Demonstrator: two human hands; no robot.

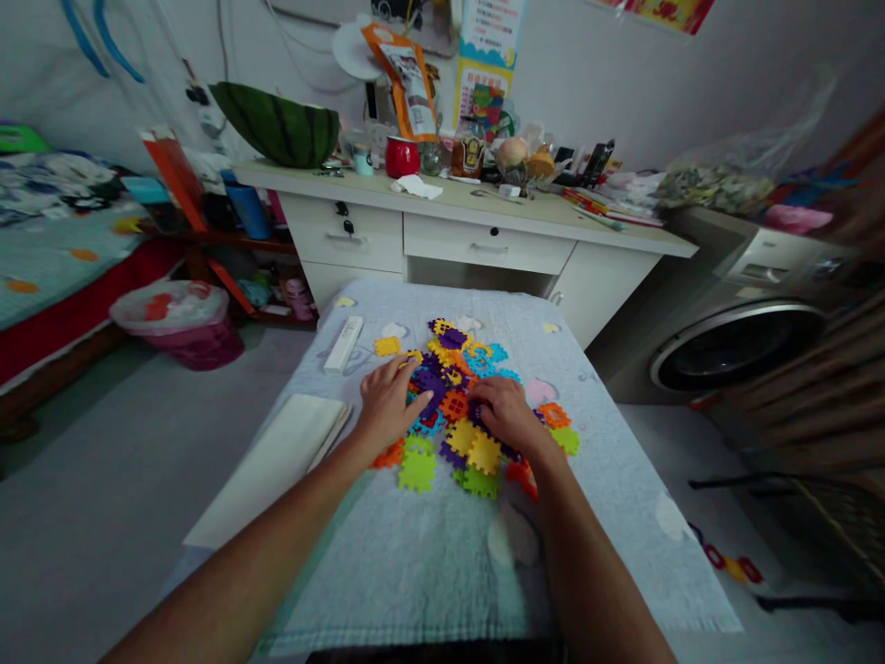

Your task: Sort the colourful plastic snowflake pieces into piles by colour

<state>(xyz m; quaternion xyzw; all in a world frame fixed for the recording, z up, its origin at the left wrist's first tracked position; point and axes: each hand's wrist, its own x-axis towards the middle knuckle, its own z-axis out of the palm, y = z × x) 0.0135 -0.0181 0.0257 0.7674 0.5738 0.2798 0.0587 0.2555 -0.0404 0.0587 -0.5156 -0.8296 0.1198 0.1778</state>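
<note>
A heap of flat, toothed plastic building tiles in yellow, purple, orange, green and blue lies on a table covered by a pale blue cloth. My left hand rests palm down on the left side of the heap, fingers stretched out over the pieces. My right hand lies on the right side of the heap, fingers curled down onto the tiles; whether it grips one is hidden. A green tile and a yellow tile lie nearest to me.
A white remote control and a folded cream cloth lie left of the heap. Behind the table stands a cluttered white desk with half a watermelon and a red mug. A washing machine is right, a bin left.
</note>
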